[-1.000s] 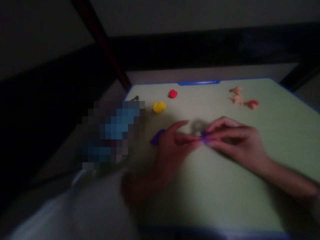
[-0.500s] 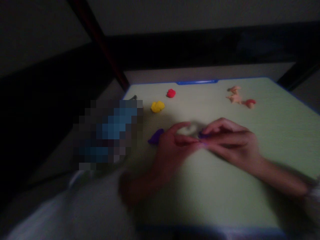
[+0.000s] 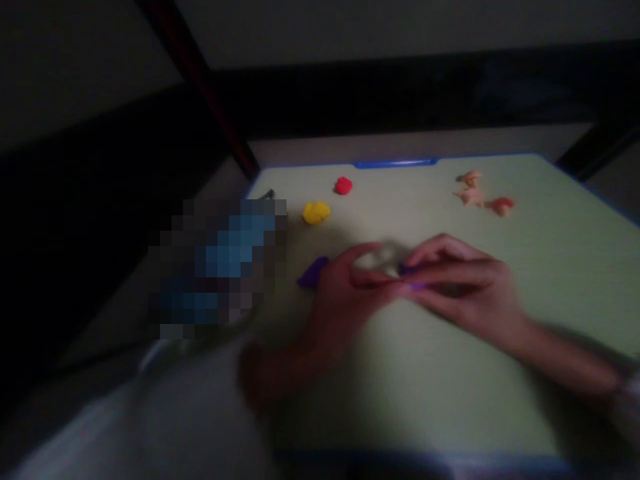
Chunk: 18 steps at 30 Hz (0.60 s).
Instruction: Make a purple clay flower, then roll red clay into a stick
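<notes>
My right hand (image 3: 465, 287) pinches a small piece of purple modelling clay (image 3: 415, 287) between its fingertips, low over the table. The fingertips of my left hand (image 3: 350, 293) meet the same piece from the left, closed at its edge, while one finger of that hand curves up and away. Fingers cover much of the piece, so its shape is unclear. A larger purple lump (image 3: 313, 274) lies on the table just left of my left hand, which partly hides it.
The pale table (image 3: 450, 393) has a blue edge and a blue handle (image 3: 395, 163) at the far side. Farther back lie a yellow lump (image 3: 316, 213) and a red lump (image 3: 343, 185). Peach shapes (image 3: 470, 195) and a red-topped one (image 3: 501, 206) lie at right. A pixelated area (image 3: 225, 260) covers the left.
Both hands stay almost in place at the purple clay, with only slight finger movement. A little more purple shows between the right fingers. The lumps on the table have not moved.
</notes>
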### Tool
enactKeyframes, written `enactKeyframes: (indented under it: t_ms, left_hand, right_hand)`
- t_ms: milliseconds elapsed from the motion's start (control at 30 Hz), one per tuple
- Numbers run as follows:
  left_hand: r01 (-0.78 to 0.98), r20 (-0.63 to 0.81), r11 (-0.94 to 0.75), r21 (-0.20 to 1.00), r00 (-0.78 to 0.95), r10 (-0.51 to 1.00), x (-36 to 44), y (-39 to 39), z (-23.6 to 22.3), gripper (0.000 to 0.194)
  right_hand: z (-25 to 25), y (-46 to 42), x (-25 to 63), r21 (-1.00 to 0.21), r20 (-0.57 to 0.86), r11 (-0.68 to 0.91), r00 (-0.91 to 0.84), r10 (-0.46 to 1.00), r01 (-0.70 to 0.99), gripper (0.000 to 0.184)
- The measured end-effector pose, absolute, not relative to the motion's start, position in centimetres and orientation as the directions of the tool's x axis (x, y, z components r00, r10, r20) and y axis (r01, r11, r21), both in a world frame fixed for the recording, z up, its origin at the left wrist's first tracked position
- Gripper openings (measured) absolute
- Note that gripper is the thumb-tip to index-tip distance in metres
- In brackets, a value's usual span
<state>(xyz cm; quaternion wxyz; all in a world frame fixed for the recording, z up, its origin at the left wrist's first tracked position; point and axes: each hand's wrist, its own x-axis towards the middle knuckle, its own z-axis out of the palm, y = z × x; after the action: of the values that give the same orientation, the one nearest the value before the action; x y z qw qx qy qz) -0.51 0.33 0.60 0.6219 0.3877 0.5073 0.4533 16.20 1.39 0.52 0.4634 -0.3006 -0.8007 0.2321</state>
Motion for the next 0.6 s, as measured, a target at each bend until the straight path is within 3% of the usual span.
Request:
enactKeyframes:
  t_ms: [300, 600]
  left_hand:
    - [-0.138, -0.310, 0.324, 0.936, 0.115, 0.944, -0.67, 0.55, 0.62, 0.067]
    - [-0.207, -0.284, 0.291, 0.934, 0.063, 0.957, -0.65, 0.46, 0.69, 0.057]
  right_hand:
    - [0.39, 1.27, 16.13, -0.682, 0.593, 0.701, -0.404, 0.697, 0.209, 0.008]
    - [0.54, 1.77, 16.63, -0.631, 0.620, 0.719, -0.367, 0.694, 0.291, 0.019]
